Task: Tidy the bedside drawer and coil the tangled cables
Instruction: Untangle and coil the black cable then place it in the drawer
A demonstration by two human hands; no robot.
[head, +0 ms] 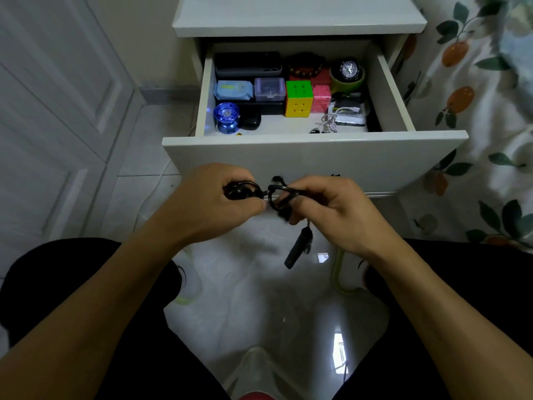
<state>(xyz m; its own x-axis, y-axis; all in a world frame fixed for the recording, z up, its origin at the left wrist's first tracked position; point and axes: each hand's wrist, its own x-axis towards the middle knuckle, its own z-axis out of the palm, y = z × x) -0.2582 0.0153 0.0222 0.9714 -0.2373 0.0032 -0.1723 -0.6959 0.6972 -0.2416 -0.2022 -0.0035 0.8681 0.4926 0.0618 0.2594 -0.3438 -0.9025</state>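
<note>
Both hands hold a black cable (pixel 275 194) in front of the open white bedside drawer (pixel 314 153). My left hand (pixel 213 203) grips a coiled bunch of it. My right hand (pixel 331 209) pinches looped strands, and a black plug end (pixel 297 249) dangles below it. Inside the drawer lie a white cable (pixel 331 122) on a white pack, a colour cube (pixel 299 98), a blue yo-yo (pixel 226 116), a black earbud case (pixel 250 121), a clear purple box (pixel 269 88), a tissue pack (pixel 234 90), a bead bracelet (pixel 306 66) and a black watch (pixel 348 70).
The nightstand top (pixel 300 15) overhangs the drawer. A white door (pixel 57 96) stands to the left, a leaf-patterned bedsheet (pixel 476 125) to the right. My knees in black shorts frame the glossy white floor (pixel 259 298). A dark case (pixel 248 64) lies at the drawer's back.
</note>
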